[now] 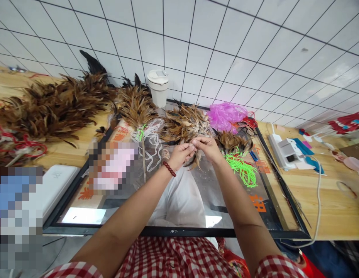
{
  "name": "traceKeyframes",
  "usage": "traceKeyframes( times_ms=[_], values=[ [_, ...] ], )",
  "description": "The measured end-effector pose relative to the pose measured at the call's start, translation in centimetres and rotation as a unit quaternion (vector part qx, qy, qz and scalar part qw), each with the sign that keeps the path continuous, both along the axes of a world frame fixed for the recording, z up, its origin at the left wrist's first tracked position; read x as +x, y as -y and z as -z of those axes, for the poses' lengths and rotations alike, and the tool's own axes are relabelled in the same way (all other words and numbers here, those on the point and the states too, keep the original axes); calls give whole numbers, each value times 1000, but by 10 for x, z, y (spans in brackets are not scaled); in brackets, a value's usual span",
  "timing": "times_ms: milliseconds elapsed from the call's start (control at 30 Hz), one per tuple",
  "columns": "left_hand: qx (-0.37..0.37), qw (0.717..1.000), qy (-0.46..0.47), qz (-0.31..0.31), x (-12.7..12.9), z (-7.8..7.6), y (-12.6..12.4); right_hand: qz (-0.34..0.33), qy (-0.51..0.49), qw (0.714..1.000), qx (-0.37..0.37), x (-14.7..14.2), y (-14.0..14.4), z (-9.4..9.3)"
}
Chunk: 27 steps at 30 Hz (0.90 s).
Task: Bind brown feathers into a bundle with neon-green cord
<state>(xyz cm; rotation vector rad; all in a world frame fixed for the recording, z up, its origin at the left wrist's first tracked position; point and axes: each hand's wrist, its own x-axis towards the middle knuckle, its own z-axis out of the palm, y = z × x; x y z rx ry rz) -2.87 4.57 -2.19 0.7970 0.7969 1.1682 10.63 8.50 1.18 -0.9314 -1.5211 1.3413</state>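
My left hand (180, 155) and my right hand (207, 148) meet over the framed glass panel (214, 193), fingertips pinched together. A small brown feather (197, 160) hangs just below the fingertips, apparently held by both hands; its quill end is hidden by the fingers. Right behind the hands lies a loose pile of brown feathers (182, 121). To their left a feather duster (136, 106) rests with its stick toward me and bright green cord around its neck. White plastic strips (153, 154) lie beside that stick. Right of my hands is a smaller feather bunch (233, 142).
Green cord (243, 170) and a pink plastic bag (227, 116) lie at the right. A white lidded cup (158, 87) stands near the tiled wall. Large feather dusters (52, 108) fill the left. A power strip (283, 150) with its cable sits on the wooden table (336, 208).
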Motion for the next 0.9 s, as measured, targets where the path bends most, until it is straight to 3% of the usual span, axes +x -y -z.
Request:
traceKeyframes(
  times_ms=[233,400,500,600,767,900],
  values=[
    [-47,994,76,58,-1,-7,2,-22,-30,993,-114,-5,4,4],
    [-38,996,71,42,-3,-6,1,41,-8,999,-21,-8,1,5],
    [-21,997,72,3,-4,-5,0,79,-30,995,-58,-9,-3,9],
    [-19,996,71,-40,-4,-5,-1,72,-42,990,-111,-9,-3,11],
    [-11,996,42,-72,-2,-2,-2,46,-28,995,-79,-14,4,4],
    [2,997,6,-82,-1,2,-2,63,-11,997,-47,-17,7,0]
  ],
)
